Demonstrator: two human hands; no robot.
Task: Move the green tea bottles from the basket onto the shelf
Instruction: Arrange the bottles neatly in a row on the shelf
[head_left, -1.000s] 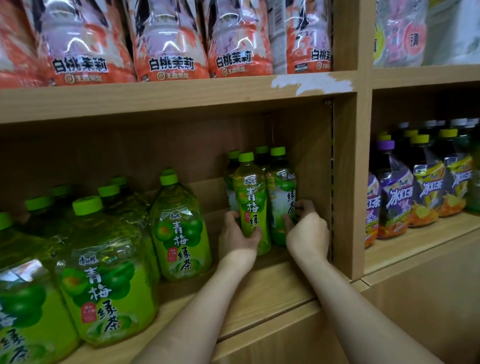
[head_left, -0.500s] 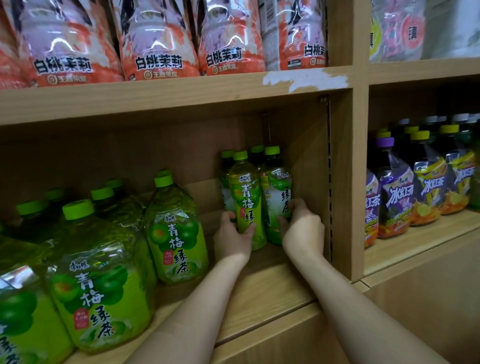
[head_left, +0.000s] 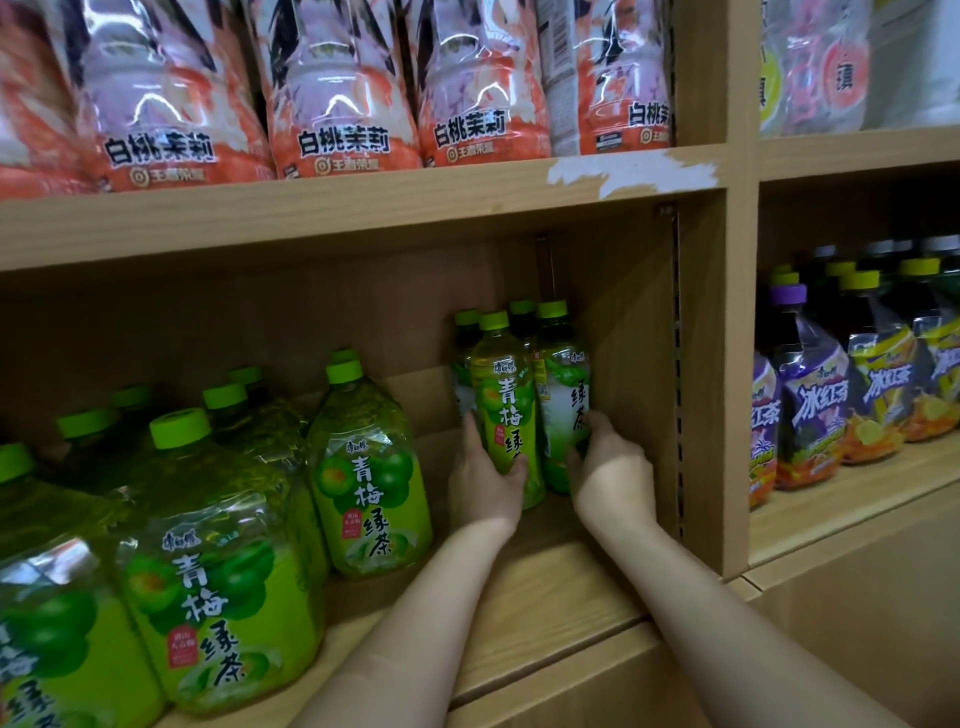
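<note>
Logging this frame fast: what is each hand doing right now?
Left hand: closed around the front small green tea bottle.
Right hand: closed around the small bottle beside it, by the shelf's side wall.

Glossy plastic bottles (head_left: 506, 410) on matt (chipped) wood shelf (head_left: 561, 587).

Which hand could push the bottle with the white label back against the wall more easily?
The right hand, probably. It is already wrapped around the white-label bottle, next to the shelf's side wall. The left hand is busy with its grip on the front green tea bottle.
</note>
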